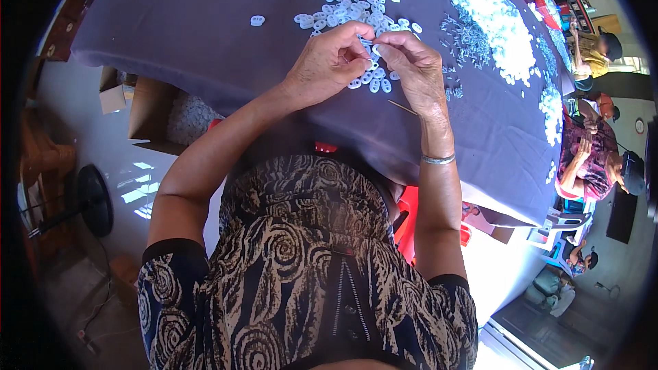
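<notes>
The left hand [327,62] and right hand [419,72] meet, fingers [356,29] pinched nearly closed, apparently on tiny parts, above white pieces [375,86] heaped on the counter [205,27], likely for easy reach.

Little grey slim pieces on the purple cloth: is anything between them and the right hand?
Nothing visible is in the way. Only bare dark purple cloth separates the bare right hand from the nearest small, slim, grey metal-looking pieces; the heap of small, shiny white pieces lies beyond them.

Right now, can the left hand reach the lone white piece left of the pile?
Probably yes: only cloth seems to lie between the left hand and the white piece, though that hand looks busy.
</notes>
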`<act>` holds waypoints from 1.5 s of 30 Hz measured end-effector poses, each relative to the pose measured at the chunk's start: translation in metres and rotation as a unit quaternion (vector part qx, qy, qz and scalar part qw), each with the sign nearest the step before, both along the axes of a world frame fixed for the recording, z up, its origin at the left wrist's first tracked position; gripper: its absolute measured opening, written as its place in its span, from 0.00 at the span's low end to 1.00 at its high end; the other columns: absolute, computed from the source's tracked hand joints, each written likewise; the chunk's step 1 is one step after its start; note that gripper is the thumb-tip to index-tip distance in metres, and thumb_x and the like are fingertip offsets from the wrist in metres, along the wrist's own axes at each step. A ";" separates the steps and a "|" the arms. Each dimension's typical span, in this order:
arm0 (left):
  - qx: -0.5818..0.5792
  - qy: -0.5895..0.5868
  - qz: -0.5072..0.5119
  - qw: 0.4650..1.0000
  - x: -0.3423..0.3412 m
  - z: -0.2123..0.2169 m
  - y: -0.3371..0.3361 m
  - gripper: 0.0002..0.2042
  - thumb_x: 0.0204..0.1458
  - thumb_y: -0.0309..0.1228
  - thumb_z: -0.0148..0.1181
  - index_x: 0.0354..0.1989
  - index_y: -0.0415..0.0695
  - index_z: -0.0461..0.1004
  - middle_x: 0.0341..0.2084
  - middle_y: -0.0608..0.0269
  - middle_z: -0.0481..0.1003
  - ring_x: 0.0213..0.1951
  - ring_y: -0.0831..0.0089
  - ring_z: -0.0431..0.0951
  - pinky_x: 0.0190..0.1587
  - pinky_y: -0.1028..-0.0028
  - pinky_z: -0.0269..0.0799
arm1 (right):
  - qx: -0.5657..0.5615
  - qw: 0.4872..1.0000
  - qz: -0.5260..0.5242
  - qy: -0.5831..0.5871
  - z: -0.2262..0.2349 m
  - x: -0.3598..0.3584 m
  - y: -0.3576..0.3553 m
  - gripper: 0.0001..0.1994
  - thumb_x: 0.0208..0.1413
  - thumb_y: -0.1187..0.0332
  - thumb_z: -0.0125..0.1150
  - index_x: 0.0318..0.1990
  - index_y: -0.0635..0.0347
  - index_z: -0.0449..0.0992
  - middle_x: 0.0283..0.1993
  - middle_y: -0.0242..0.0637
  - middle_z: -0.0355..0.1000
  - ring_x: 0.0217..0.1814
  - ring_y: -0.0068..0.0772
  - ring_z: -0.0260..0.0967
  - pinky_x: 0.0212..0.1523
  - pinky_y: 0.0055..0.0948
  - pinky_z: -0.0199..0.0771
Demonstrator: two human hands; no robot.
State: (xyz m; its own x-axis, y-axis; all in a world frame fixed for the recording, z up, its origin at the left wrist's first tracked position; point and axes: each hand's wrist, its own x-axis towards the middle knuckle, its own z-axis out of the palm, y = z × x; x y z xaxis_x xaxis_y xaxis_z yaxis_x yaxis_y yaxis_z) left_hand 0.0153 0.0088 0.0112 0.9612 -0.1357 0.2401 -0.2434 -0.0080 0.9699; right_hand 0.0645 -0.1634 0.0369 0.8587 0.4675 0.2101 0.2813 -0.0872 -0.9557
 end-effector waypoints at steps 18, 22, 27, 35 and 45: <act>0.000 0.000 0.000 1.000 0.000 -0.001 0.000 0.18 0.52 0.19 0.57 0.51 0.42 0.65 0.29 0.67 0.71 0.34 0.83 0.72 0.39 0.82 0.71 | -0.004 1.000 -0.002 -0.009 0.003 -0.002 0.002 0.04 0.54 0.74 0.60 0.36 0.61 0.78 0.30 0.23 0.71 0.29 0.13 0.61 0.31 0.16 0.63; 0.000 -0.010 -0.002 1.000 0.000 0.000 0.000 0.18 0.52 0.18 0.56 0.51 0.42 0.65 0.29 0.67 0.71 0.33 0.84 0.72 0.38 0.82 0.71 | -0.010 1.000 -0.006 -0.023 0.003 -0.002 0.002 0.04 0.54 0.74 0.60 0.36 0.61 0.78 0.30 0.23 0.71 0.29 0.12 0.61 0.30 0.16 0.63; -0.001 -0.009 -0.003 1.000 -0.001 0.000 0.000 0.18 0.52 0.18 0.56 0.51 0.41 0.65 0.29 0.67 0.71 0.33 0.84 0.72 0.38 0.82 0.71 | -0.002 1.000 0.003 -0.015 0.001 -0.002 0.001 0.04 0.54 0.74 0.60 0.36 0.61 0.78 0.30 0.22 0.70 0.29 0.12 0.61 0.30 0.16 0.62; -0.004 -0.019 -0.003 1.000 0.000 -0.001 0.000 0.18 0.52 0.18 0.56 0.51 0.42 0.65 0.29 0.67 0.71 0.33 0.84 0.72 0.37 0.82 0.71 | 0.005 1.000 -0.004 -0.002 0.002 -0.002 0.002 0.04 0.54 0.74 0.60 0.36 0.61 0.78 0.30 0.23 0.71 0.28 0.12 0.60 0.30 0.16 0.63; -0.022 -0.037 0.019 0.999 0.000 -0.002 -0.003 0.16 0.49 0.20 0.56 0.48 0.38 0.65 0.26 0.66 0.73 0.28 0.84 0.71 0.32 0.81 0.70 | 0.020 1.000 -0.009 0.022 0.000 -0.003 0.003 0.04 0.53 0.74 0.60 0.36 0.62 0.78 0.28 0.23 0.70 0.28 0.13 0.60 0.30 0.16 0.62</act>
State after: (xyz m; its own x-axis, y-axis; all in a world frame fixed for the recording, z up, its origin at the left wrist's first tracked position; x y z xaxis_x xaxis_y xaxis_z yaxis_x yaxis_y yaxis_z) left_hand 0.0157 0.0053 0.0095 0.9450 -0.0876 0.3151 -0.3142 0.0240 0.9491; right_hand 0.0617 -0.1608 0.0374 0.8761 0.4430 0.1904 0.2377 -0.0534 -0.9699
